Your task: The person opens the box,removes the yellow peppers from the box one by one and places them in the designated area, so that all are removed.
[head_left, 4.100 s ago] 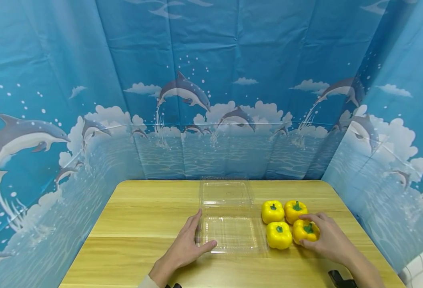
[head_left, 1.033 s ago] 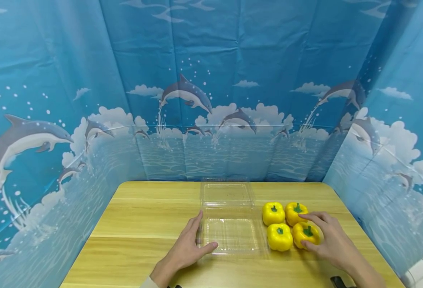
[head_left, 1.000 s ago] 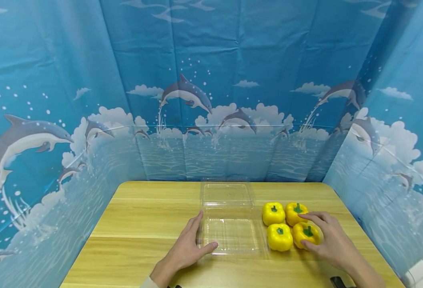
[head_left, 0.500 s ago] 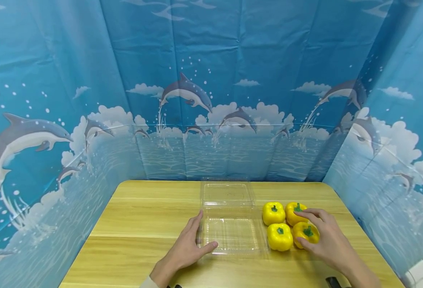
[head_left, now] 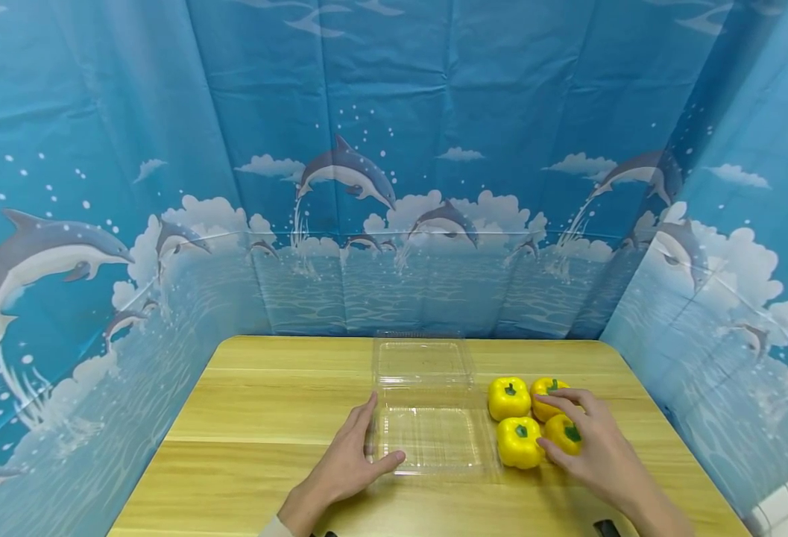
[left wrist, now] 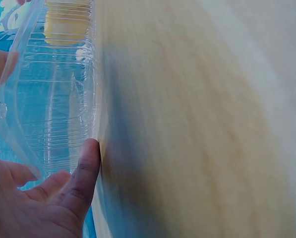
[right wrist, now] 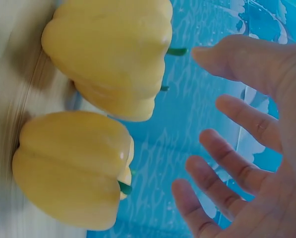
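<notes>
A clear plastic clamshell container lies with its lid folded back on the table. My left hand rests at its left side, fingers spread and fairly straight; in the left wrist view one fingertip meets the base of its wall. To the container's right stand several yellow bell peppers with green stems. My right hand hovers over the near-right pepper and partly hides it. The right wrist view shows the thumb and fingers loosely spread, apart from the peppers, with nothing held.
The front-left pepper, back-left pepper and back-right pepper stand close together. A blue dolphin-print curtain surrounds the wooden table at the back and sides.
My right hand has shifted left over the near-right pepper, its thumb now by the front-left one. The left hand, container and peppers have stayed in place.
</notes>
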Action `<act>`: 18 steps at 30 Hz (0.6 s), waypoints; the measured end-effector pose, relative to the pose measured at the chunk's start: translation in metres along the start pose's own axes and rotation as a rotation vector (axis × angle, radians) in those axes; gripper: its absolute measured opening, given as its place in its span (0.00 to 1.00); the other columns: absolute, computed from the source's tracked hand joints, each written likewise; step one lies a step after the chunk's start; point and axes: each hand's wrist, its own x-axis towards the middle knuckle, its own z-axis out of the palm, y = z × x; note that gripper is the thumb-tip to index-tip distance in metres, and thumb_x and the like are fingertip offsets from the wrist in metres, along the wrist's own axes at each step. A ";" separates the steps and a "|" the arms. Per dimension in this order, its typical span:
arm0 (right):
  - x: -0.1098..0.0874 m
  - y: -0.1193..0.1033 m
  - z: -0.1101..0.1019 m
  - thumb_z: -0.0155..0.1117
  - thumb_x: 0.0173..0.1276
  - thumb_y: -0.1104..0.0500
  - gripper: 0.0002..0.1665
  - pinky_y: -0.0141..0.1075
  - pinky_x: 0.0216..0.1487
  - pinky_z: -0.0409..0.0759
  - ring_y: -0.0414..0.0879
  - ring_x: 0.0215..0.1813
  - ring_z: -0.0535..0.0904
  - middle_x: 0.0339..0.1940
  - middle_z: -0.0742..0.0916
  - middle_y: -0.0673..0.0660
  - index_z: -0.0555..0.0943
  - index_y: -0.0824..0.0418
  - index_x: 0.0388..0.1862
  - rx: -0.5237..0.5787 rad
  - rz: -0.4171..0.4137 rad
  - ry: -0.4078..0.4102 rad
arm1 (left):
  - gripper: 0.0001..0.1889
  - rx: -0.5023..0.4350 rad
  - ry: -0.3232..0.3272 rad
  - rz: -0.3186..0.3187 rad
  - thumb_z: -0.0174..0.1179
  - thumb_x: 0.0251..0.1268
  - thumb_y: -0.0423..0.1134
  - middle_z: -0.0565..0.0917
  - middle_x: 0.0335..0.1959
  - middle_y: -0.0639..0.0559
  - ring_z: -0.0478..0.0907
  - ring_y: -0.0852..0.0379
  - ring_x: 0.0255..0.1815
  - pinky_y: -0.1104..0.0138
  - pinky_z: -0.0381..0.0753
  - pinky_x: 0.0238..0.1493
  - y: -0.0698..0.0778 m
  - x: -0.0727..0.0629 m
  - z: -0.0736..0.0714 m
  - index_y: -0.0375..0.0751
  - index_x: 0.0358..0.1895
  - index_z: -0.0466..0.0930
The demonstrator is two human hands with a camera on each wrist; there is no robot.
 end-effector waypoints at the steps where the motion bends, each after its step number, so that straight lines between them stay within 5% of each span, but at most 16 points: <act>1: 0.000 -0.001 0.001 0.98 0.55 0.60 0.41 0.56 0.58 0.84 0.61 0.65 0.85 0.66 0.89 0.59 0.91 0.53 0.69 -0.005 -0.006 0.007 | 0.63 -0.001 -0.002 -0.001 0.70 0.78 0.73 0.64 0.94 0.37 0.73 0.30 0.89 0.30 0.82 0.81 0.000 0.000 0.000 0.49 1.00 0.43; 5: 0.002 -0.007 0.003 0.97 0.55 0.60 0.40 0.49 0.59 0.81 0.60 0.65 0.84 0.66 0.89 0.58 0.91 0.53 0.68 -0.003 -0.023 0.025 | 0.63 0.001 -0.009 -0.007 0.70 0.78 0.73 0.64 0.95 0.38 0.73 0.31 0.89 0.31 0.81 0.81 0.001 0.000 0.000 0.50 1.00 0.42; 11: 0.004 -0.020 0.006 0.94 0.59 0.64 0.39 0.62 0.62 0.82 0.62 0.68 0.82 0.69 0.88 0.59 0.90 0.51 0.70 0.044 -0.011 0.022 | 0.63 -0.005 -0.018 -0.010 0.70 0.79 0.73 0.62 0.95 0.37 0.71 0.28 0.90 0.29 0.80 0.82 0.003 0.000 0.000 0.51 1.00 0.41; 18: 0.004 -0.035 0.014 0.93 0.60 0.65 0.40 0.32 0.65 0.74 0.56 0.65 0.83 0.69 0.88 0.55 0.90 0.49 0.71 0.051 -0.060 0.067 | 0.62 -0.013 -0.029 -0.013 0.68 0.80 0.72 0.58 0.98 0.35 0.67 0.26 0.92 0.27 0.77 0.84 0.002 -0.001 0.000 0.56 1.01 0.37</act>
